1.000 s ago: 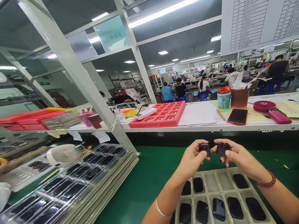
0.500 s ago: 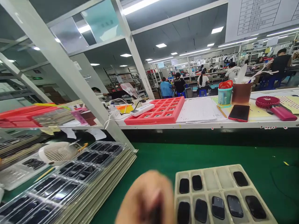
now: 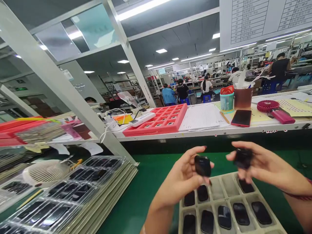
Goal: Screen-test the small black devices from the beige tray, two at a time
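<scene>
My left hand (image 3: 181,178) pinches a small black rounded device (image 3: 202,165) between thumb and fingers. My right hand (image 3: 264,165) grips a similar black device (image 3: 243,158) by its edges, and it looks slightly blurred. Both hands are apart, just above a beige compartment tray (image 3: 225,187). Several dark rounded devices lie in its pockets, such as one (image 3: 240,214) in the front row. Two pockets in the back row hold nothing visible, and the tray's front edge runs out of the picture.
Stacks of clear trays with dark screens (image 3: 73,183) lie on the left, beside a white shelf upright (image 3: 73,97). Beyond the green mat (image 3: 156,165) stands a white shelf with a red tray (image 3: 157,120), papers, a phone (image 3: 241,118) and cups. Co-workers sit farther back.
Both hands have come back up over the tray from a blurred, low position, and they now stand farther apart than one second ago. The tray's contents look unchanged.
</scene>
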Motion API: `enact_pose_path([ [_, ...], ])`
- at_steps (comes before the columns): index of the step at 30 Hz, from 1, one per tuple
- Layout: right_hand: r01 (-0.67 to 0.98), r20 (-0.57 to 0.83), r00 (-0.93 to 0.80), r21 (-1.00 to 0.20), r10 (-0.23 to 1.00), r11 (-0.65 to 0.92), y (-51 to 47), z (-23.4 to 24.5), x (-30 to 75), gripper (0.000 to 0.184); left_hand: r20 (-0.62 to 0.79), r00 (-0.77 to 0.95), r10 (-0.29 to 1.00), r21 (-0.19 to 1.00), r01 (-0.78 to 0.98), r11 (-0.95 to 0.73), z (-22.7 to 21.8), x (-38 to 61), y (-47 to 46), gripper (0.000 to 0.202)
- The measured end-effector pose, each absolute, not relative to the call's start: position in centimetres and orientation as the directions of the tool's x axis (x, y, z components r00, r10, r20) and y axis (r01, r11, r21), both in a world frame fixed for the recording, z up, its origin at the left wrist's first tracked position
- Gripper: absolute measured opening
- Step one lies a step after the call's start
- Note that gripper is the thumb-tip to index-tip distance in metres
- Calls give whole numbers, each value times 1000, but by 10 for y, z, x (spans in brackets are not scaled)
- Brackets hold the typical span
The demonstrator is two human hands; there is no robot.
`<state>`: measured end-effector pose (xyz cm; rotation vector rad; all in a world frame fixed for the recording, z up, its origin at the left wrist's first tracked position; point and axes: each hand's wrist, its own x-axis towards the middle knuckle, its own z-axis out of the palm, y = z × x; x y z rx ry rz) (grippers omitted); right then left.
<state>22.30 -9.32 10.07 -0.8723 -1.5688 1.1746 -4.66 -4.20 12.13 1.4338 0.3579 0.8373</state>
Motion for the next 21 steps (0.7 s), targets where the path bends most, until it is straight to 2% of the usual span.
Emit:
enact_pose_path([
  [2,-21,252,-295,-966,922,258,-77,103,213,51,229,646,728,970,-218,-111,119,-30,-27,57],
  [5,8,255,-244,-964,936,265,-55,98,205,33,195,607,771,981,-124,-150,112,-18,-14,34],
  [7,46,248,-221,-963,943,264,-50,93,202,28,191,590,785,981,-96,-166,108,-15,-11,29],
  [12,43,241,-244,-965,939,259,-54,91,198,38,180,572,800,983,-93,-155,107,-13,-13,36],
  [21,42,224,-283,-969,933,245,-54,87,196,41,209,561,801,978,-128,-165,101,-8,-10,35],
])
